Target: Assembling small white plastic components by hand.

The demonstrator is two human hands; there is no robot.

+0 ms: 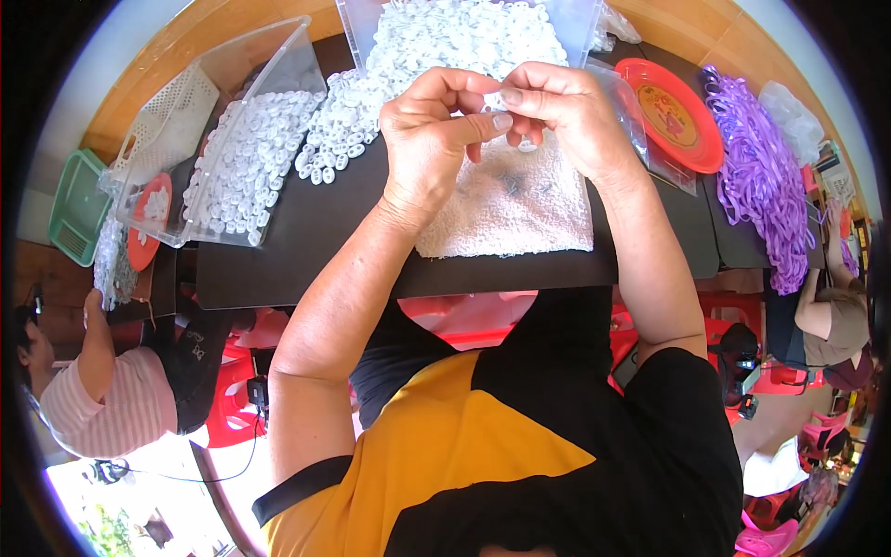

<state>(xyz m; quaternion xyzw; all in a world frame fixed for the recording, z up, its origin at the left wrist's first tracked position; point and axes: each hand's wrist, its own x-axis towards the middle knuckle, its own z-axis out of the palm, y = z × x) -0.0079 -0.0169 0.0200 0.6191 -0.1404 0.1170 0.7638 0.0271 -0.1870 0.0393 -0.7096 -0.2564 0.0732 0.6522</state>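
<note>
Both my hands meet over a pale terry towel (506, 227) at the table's edge. My left hand (432, 135) is closed in a pinch, thumb and index finger together. Against it my right hand (561, 107) pinches too, its thumb tip beside the left index fingertip. Between the fingertips a small white plastic piece (492, 102) shows in part; the fingers cover most of it. Just beyond the hands, a clear plastic bin (350, 32) is heaped with small white oval plastic pieces (455, 37). A few tiny grey bits (512, 183) lie on the towel.
Left of the bin, loose white ovals (339, 125) spread on the dark table (316, 223), beside a tilted clear bin (302, 46) holding more. A red plate (696, 125) and purple straps (756, 176) lie to the right. Other people sit at both sides, one in a striped shirt (116, 408).
</note>
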